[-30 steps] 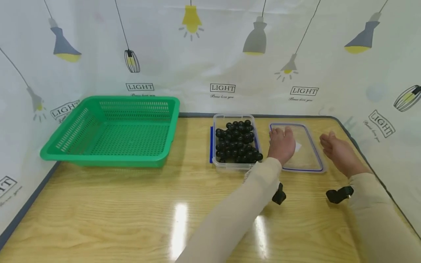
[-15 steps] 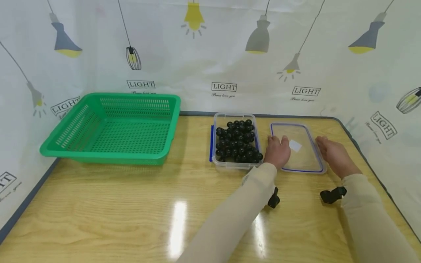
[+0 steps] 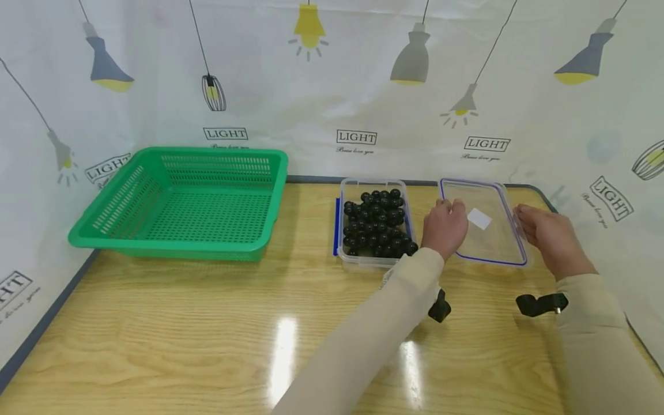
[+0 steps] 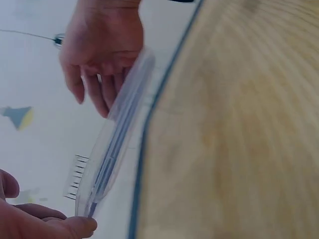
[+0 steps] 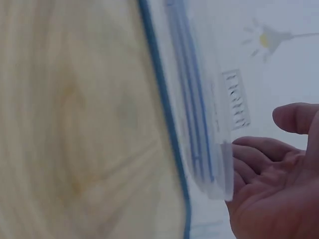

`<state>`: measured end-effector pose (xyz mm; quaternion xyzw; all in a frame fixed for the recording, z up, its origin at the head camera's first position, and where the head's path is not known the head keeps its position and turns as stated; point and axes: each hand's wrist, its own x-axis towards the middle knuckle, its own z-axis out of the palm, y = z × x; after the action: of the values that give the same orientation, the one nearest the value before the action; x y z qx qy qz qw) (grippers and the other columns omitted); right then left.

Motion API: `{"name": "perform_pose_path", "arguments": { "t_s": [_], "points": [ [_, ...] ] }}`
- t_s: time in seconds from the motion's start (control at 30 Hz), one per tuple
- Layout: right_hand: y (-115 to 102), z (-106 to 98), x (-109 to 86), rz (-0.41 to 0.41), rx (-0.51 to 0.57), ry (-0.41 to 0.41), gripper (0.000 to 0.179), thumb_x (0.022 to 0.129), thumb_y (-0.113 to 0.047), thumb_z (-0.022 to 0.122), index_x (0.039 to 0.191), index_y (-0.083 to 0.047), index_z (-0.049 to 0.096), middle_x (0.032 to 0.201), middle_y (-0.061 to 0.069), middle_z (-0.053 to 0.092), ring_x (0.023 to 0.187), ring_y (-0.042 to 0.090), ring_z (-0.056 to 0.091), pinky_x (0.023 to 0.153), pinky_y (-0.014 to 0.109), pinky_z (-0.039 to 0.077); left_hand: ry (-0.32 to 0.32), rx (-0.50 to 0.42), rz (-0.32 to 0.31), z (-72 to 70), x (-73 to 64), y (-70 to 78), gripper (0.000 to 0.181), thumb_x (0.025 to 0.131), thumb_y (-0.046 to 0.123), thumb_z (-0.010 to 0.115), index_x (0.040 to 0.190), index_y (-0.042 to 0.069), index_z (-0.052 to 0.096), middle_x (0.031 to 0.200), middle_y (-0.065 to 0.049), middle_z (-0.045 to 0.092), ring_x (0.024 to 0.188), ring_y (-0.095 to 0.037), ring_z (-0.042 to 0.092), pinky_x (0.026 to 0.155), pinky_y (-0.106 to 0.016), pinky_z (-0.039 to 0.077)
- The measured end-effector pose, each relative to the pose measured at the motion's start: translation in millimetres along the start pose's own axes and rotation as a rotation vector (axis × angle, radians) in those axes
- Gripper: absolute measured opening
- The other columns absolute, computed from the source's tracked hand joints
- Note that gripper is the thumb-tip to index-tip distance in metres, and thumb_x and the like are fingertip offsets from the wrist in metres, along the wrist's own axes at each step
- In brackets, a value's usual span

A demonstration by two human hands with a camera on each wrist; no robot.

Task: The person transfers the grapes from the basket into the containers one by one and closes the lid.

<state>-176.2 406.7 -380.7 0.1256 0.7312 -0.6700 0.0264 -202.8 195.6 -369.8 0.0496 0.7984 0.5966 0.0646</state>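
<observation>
A clear plastic lid point(image 3: 490, 245) with a blue seal and a white label point(image 3: 479, 219) is held off the table. My left hand point(image 3: 445, 229) pinches its left edge; the left wrist view shows the thumb against the rim. At the opposite edge my right hand point(image 3: 552, 239) has its fingers against the lid's side, and in the right wrist view they look extended with the thumb apart. Left of the lid stands a clear plastic container point(image 3: 374, 263) holding several black round balls point(image 3: 381, 222) that resemble grapes.
A green perforated basket point(image 3: 171, 249) stands at the back left of the wooden table point(image 3: 207, 334). One blue latch flap point(image 3: 336, 227) hangs at the container's left side. Behind rises a white backdrop point(image 3: 259, 69) printed with lamps.
The lid lay on the table before and is now raised, shifted slightly right and back. My left hand has taken its left edge, while my right hand has risen with the right edge.
</observation>
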Motion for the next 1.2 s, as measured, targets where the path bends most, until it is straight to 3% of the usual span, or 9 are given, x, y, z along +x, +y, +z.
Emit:
{"name": "perform_pose_path", "arguments": {
  "t_s": [0.07, 0.2, 0.27, 0.33, 0.43, 0.57, 0.7, 1.03, 1.2],
  "points": [
    [-7.5, 5.7, -2.3, -0.040, 0.013, 0.020, 0.081, 0.099, -0.043, 0.055, 0.152, 0.006, 0.019, 0.154, 0.009, 0.031, 0.135, 0.007, 0.038, 0.099, 0.017, 0.039, 0.000, -0.005, 0.037, -10.6, -1.0, 8.4, 0.057, 0.105, 0.044, 0.029, 0.110, 0.003, 0.068, 0.146, 0.000, 0.048, 0.128, -0.023, 0.049, 0.103, -0.034, 0.040],
    [-20.3, 19.0, -5.8, -0.134, 0.154, 0.007, 0.073, 0.100, -0.034, 0.057, 0.150, 0.009, 0.025, 0.125, -0.007, 0.064, 0.109, -0.001, 0.060, 0.087, 0.016, 0.048, -0.010, 0.005, 0.062, -37.9, 1.7, 19.5, 0.060, 0.104, 0.049, 0.028, 0.110, 0.006, 0.069, 0.147, 0.001, 0.046, 0.130, -0.018, 0.047, 0.097, -0.032, 0.044],
    [-26.5, 26.9, -8.0, -0.167, 0.265, -0.038, 0.060, 0.100, -0.026, 0.058, 0.148, 0.003, 0.037, 0.114, -0.008, 0.069, 0.106, 0.002, 0.063, 0.086, 0.019, 0.049, -0.026, -0.012, 0.027, -54.9, 7.1, 20.2, 0.059, 0.104, 0.051, 0.029, 0.089, 0.009, 0.068, 0.122, -0.001, 0.065, 0.100, -0.013, 0.063, 0.076, -0.031, 0.051],
    [-33.5, 36.6, -10.5, -0.184, 0.322, -0.091, 0.049, 0.100, -0.022, 0.058, 0.145, -0.003, 0.046, 0.117, -0.005, 0.068, 0.109, 0.005, 0.062, 0.090, 0.021, 0.048, -0.031, -0.011, -0.030, -75.0, 10.9, 19.7, 0.060, 0.103, 0.054, 0.030, 0.094, 0.010, 0.070, 0.103, -0.002, 0.068, 0.085, -0.011, 0.061, 0.069, -0.031, 0.049],
    [-43.9, 56.8, -12.1, -0.186, 0.357, -0.136, 0.039, 0.098, -0.020, 0.061, 0.135, -0.008, 0.058, 0.121, 0.000, 0.066, 0.114, 0.009, 0.061, 0.093, 0.025, 0.047, -0.059, -0.025, -0.081, -106.6, 15.7, 13.8, 0.058, 0.104, 0.054, 0.032, 0.084, 0.008, 0.062, 0.060, -0.002, 0.041, 0.048, -0.016, 0.031, 0.053, -0.034, 0.037],
    [-55.8, 86.7, -12.4, -0.174, 0.310, -0.145, 0.060, 0.099, -0.022, 0.061, 0.147, 0.006, 0.037, 0.143, 0.016, 0.048, 0.122, 0.015, 0.054, 0.095, 0.028, 0.046, -0.051, -0.028, -0.083, -141.5, 13.7, 8.8, 0.058, 0.104, 0.053, 0.034, 0.099, 0.006, 0.068, 0.074, -0.004, 0.058, 0.063, -0.016, 0.052, 0.071, -0.035, 0.047],
    [-63.8, 109.5, -14.0, -0.160, 0.280, -0.169, 0.068, 0.100, -0.022, 0.058, 0.147, 0.015, 0.025, 0.153, 0.026, 0.026, 0.127, 0.018, 0.049, 0.096, 0.027, 0.044, 0.010, -0.024, -0.092, -166.6, 7.2, 10.2, 0.057, 0.103, 0.052, 0.037, 0.126, 0.010, 0.068, 0.122, -0.007, 0.064, 0.113, -0.020, 0.058, 0.099, -0.037, 0.044],
    [-70.3, 157.3, -18.7, -0.178, 0.202, -0.159, 0.052, 0.104, -0.015, 0.047, 0.142, 0.018, 0.033, 0.147, 0.034, 0.033, 0.105, 0.010, 0.065, 0.091, 0.027, 0.047, 0.169, -0.031, -0.104, -204.5, -13.2, -6.3, 0.043, 0.102, 0.042, 0.048, 0.103, 0.010, 0.076, 0.085, 0.001, 0.064, 0.077, -0.013, 0.054, 0.071, -0.031, 0.047],
    [-71.2, 175.4, -19.1, -0.119, 0.081, -0.101, 0.048, 0.105, -0.014, 0.043, 0.143, 0.014, 0.037, 0.144, 0.030, 0.041, 0.115, 0.016, 0.060, 0.089, 0.024, 0.048, 0.234, -0.052, -0.101, -209.2, -18.0, -20.8, 0.048, 0.100, 0.036, 0.052, 0.060, 0.009, 0.053, 0.057, 0.003, 0.037, 0.051, -0.013, 0.032, 0.048, -0.029, 0.029]
  ]
}}
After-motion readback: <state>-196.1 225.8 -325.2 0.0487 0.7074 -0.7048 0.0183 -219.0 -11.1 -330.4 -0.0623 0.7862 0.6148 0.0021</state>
